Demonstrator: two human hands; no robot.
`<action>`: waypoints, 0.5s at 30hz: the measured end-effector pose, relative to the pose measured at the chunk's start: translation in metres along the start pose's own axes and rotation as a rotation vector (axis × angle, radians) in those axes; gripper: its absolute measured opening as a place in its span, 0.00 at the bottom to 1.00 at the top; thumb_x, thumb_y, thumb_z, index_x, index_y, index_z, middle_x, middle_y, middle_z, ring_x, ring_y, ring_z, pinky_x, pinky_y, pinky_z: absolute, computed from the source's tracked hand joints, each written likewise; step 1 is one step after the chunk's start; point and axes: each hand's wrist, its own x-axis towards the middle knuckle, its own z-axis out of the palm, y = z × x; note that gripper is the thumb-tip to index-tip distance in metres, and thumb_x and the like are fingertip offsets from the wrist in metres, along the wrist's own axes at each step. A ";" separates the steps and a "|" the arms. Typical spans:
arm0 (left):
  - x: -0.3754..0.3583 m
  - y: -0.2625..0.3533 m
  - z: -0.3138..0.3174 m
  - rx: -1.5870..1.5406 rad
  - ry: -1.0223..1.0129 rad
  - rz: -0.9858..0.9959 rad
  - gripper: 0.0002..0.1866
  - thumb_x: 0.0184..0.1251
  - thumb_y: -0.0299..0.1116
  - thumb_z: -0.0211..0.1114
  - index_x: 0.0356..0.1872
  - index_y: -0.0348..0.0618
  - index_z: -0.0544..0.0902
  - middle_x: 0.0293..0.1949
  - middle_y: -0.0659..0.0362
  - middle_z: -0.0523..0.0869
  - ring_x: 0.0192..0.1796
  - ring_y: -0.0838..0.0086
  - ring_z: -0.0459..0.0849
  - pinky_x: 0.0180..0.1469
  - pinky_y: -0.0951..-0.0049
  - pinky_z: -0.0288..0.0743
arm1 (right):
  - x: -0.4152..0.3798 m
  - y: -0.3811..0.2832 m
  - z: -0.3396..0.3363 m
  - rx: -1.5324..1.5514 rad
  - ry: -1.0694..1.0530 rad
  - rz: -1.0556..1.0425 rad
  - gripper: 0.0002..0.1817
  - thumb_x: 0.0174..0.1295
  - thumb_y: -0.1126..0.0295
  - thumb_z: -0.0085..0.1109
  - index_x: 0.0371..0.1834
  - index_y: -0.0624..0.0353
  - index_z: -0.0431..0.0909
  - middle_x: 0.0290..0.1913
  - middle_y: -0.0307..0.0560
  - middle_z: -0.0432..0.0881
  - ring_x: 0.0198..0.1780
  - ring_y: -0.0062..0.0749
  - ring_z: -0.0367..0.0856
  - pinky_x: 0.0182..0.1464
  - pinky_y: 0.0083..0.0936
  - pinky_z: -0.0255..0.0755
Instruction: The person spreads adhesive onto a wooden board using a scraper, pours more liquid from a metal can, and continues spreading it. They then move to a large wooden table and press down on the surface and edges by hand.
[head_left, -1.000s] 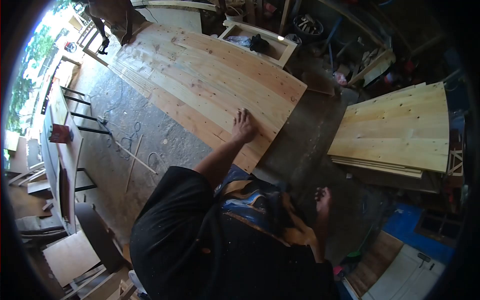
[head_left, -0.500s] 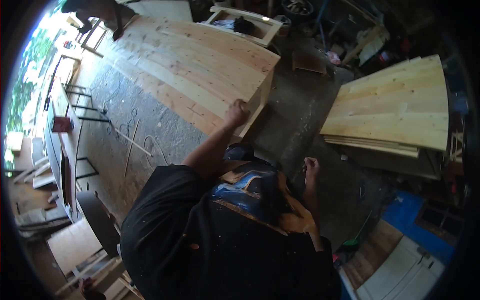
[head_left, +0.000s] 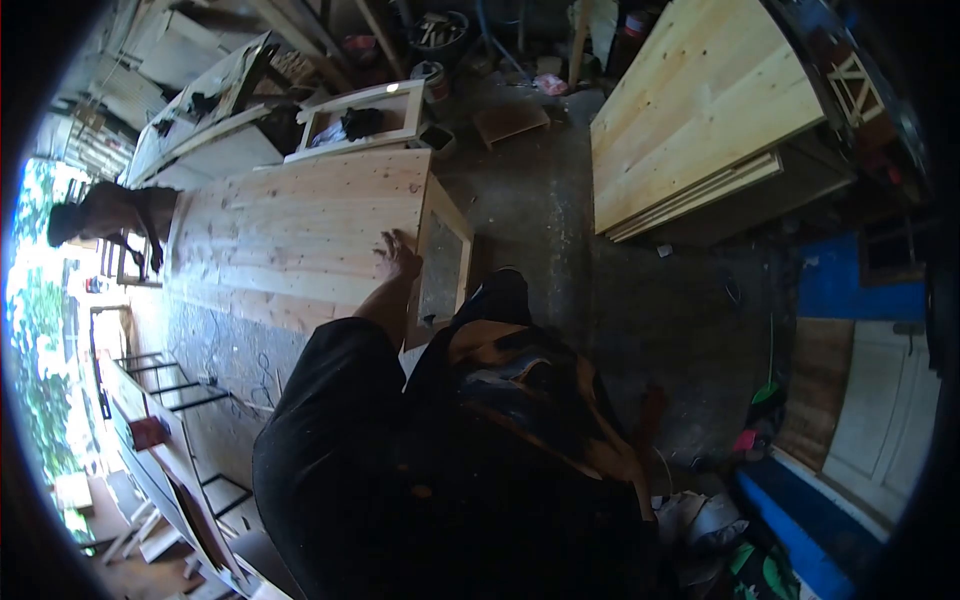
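Note:
My left hand (head_left: pixel 398 257) rests with spread fingers on the near end of a long pale wooden panel (head_left: pixel 300 215), which forms the top of a framed piece like a table or cabinet. Below that hand, the open wooden end frame (head_left: pixel 463 262) shows. My right hand (head_left: pixel 652 410) hangs low beside my body, dark and blurred, so its fingers cannot be made out. Nothing is seen in it.
At the panel's far end a person (head_left: pixel 115 215) bends over. Stacked wooden panels (head_left: pixel 700 120) stand to the right. A white frame (head_left: pixel 405 105) with dark cloth lies behind. A white door (head_left: pixel 880 400) is at right, a metal-legged bench (head_left: pixel 150 430) at left.
My left hand has gone from a closed fist above the panel's corner to spread fingers on its top. My view has turned right, and my right hand has dropped lower.

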 end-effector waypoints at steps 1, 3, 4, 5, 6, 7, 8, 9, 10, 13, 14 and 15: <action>-0.001 0.002 -0.001 -0.024 -0.002 -0.021 0.53 0.57 0.52 0.67 0.76 0.45 0.43 0.77 0.50 0.42 0.74 0.35 0.45 0.70 0.43 0.56 | -0.018 -0.025 0.002 0.080 0.040 -0.034 0.13 0.63 0.66 0.57 0.49 0.57 0.80 0.44 0.45 0.82 0.39 0.26 0.80 0.37 0.23 0.75; -0.002 0.004 -0.002 -0.053 -0.004 -0.039 0.52 0.58 0.51 0.66 0.75 0.44 0.44 0.77 0.49 0.43 0.74 0.35 0.47 0.70 0.43 0.58 | -0.027 -0.023 0.017 0.156 0.084 -0.073 0.13 0.63 0.70 0.56 0.50 0.57 0.78 0.48 0.46 0.81 0.39 0.28 0.80 0.37 0.23 0.76; -0.001 0.005 -0.002 -0.031 0.011 -0.041 0.51 0.58 0.51 0.66 0.75 0.43 0.45 0.77 0.49 0.44 0.73 0.34 0.49 0.69 0.43 0.58 | -0.030 0.012 0.042 0.413 0.029 0.137 0.14 0.63 0.70 0.56 0.51 0.58 0.78 0.48 0.47 0.81 0.41 0.30 0.81 0.37 0.23 0.76; -0.002 0.007 -0.004 -0.010 0.024 -0.050 0.51 0.59 0.51 0.66 0.75 0.42 0.45 0.77 0.49 0.45 0.72 0.33 0.51 0.69 0.43 0.59 | -0.022 -0.025 0.051 0.666 -0.035 0.349 0.14 0.63 0.70 0.56 0.51 0.58 0.77 0.49 0.49 0.81 0.43 0.33 0.81 0.37 0.23 0.76; -0.003 0.008 -0.004 -0.047 0.025 -0.064 0.49 0.61 0.51 0.64 0.75 0.41 0.47 0.76 0.49 0.47 0.71 0.32 0.55 0.68 0.44 0.60 | -0.016 -0.063 0.059 0.659 -0.046 0.345 0.14 0.63 0.70 0.56 0.51 0.58 0.77 0.49 0.49 0.81 0.43 0.33 0.81 0.37 0.23 0.76; -0.003 0.008 -0.004 -0.055 0.019 -0.080 0.49 0.61 0.51 0.64 0.75 0.41 0.47 0.76 0.49 0.47 0.71 0.32 0.55 0.68 0.44 0.60 | -0.011 -0.100 0.065 0.681 -0.074 0.331 0.13 0.64 0.68 0.56 0.51 0.58 0.77 0.48 0.48 0.81 0.41 0.31 0.81 0.35 0.23 0.76; -0.002 0.008 -0.003 -0.096 0.032 -0.077 0.47 0.62 0.50 0.63 0.75 0.41 0.47 0.77 0.50 0.46 0.71 0.32 0.53 0.68 0.40 0.58 | 0.002 -0.129 0.071 0.702 -0.105 0.317 0.13 0.64 0.66 0.56 0.50 0.58 0.77 0.48 0.47 0.81 0.39 0.30 0.81 0.34 0.23 0.75; -0.002 0.008 -0.002 -0.139 0.045 -0.076 0.46 0.63 0.50 0.61 0.75 0.41 0.47 0.77 0.50 0.46 0.72 0.32 0.51 0.67 0.36 0.57 | 0.031 -0.153 0.082 0.690 -0.125 0.313 0.13 0.64 0.66 0.56 0.50 0.58 0.77 0.48 0.47 0.81 0.39 0.30 0.81 0.34 0.23 0.75; -0.005 0.010 -0.004 -0.152 0.039 -0.096 0.46 0.63 0.50 0.61 0.75 0.41 0.47 0.77 0.50 0.46 0.72 0.32 0.51 0.67 0.36 0.57 | 0.058 -0.169 0.092 0.575 -0.334 0.313 0.12 0.65 0.65 0.57 0.48 0.58 0.78 0.44 0.46 0.82 0.37 0.28 0.81 0.33 0.23 0.74; -0.007 0.018 -0.004 -0.109 0.074 -0.158 0.45 0.64 0.51 0.60 0.74 0.40 0.49 0.76 0.51 0.48 0.71 0.32 0.53 0.66 0.37 0.59 | 0.125 -0.238 0.113 0.258 -0.531 0.313 0.13 0.65 0.61 0.58 0.40 0.60 0.80 0.35 0.42 0.83 0.32 0.25 0.80 0.34 0.24 0.74; -0.004 0.017 0.000 -0.100 0.083 -0.158 0.44 0.64 0.50 0.60 0.74 0.40 0.49 0.76 0.50 0.48 0.71 0.32 0.54 0.66 0.38 0.59 | 0.145 -0.264 0.116 0.088 -0.498 0.320 0.16 0.65 0.57 0.57 0.35 0.62 0.82 0.29 0.41 0.82 0.29 0.23 0.79 0.35 0.25 0.73; -0.002 0.018 0.000 -0.090 0.091 -0.159 0.44 0.64 0.50 0.60 0.74 0.40 0.50 0.76 0.50 0.49 0.71 0.32 0.55 0.66 0.39 0.59 | 0.168 -0.278 0.116 0.068 -0.521 0.300 0.16 0.65 0.57 0.57 0.35 0.62 0.82 0.29 0.41 0.82 0.29 0.23 0.79 0.35 0.25 0.73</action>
